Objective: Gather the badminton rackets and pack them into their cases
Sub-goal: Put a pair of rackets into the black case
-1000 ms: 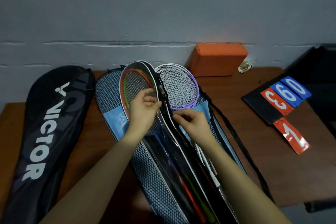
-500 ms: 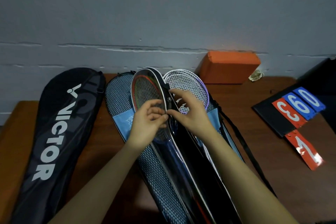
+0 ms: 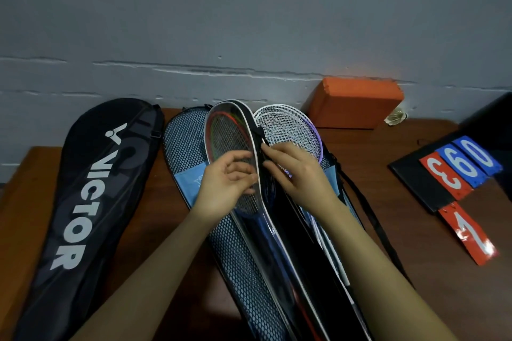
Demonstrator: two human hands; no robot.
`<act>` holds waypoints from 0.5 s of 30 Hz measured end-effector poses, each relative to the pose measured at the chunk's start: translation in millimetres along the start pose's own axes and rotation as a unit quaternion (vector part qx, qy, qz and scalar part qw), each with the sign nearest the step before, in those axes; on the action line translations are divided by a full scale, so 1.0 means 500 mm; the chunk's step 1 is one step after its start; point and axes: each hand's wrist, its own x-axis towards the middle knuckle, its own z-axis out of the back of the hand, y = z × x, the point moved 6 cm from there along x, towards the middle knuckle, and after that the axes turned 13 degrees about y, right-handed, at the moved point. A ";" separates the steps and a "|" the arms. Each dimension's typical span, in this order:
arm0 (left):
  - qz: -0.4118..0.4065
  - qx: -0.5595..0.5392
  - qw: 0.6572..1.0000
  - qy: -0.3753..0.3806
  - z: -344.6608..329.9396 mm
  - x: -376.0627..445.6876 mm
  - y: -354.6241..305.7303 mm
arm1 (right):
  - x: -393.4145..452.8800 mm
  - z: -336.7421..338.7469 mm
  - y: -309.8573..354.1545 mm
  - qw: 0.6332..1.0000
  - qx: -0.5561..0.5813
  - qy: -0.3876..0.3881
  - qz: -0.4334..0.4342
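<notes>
Head view: zipping stage, I judge. On the tabletop [image 3: 346, 152], right of the Victor case [image 3: 83, 202], the left hand [image 3: 227, 183] has a curled grip pinching the clear case [image 3: 266, 230] rim over the red racket [image 3: 227, 138]; the right hand [image 3: 296, 171] pinches its zipper. Next: run the zipper round the head.

The table [image 3: 346, 147] was brown wood with a smooth, slightly shiny finish. The black Victor case [image 3: 91, 202] looked like matt cloth. The middle case [image 3: 279, 252] had a glossy clear plastic window, and the case under it [image 3: 182, 144] showed a rough mesh. The number cards [image 3: 468, 171] were glossy. The wall [image 3: 249, 22] was matt, with rough cracks.
</notes>
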 end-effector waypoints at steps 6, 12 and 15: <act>-0.015 0.027 0.999 -0.013 -0.007 -0.002 -0.008 | -0.004 0.010 0.005 0.988 -0.143 -0.057 0.010; -0.028 0.147 0.989 -0.013 -0.007 0.006 -0.004 | -0.004 0.007 -0.002 0.996 -0.079 -0.042 -0.013; -0.131 0.365 0.922 -0.003 0.003 0.015 -0.039 | 0.002 0.018 -0.001 0.997 -0.058 -0.049 -0.018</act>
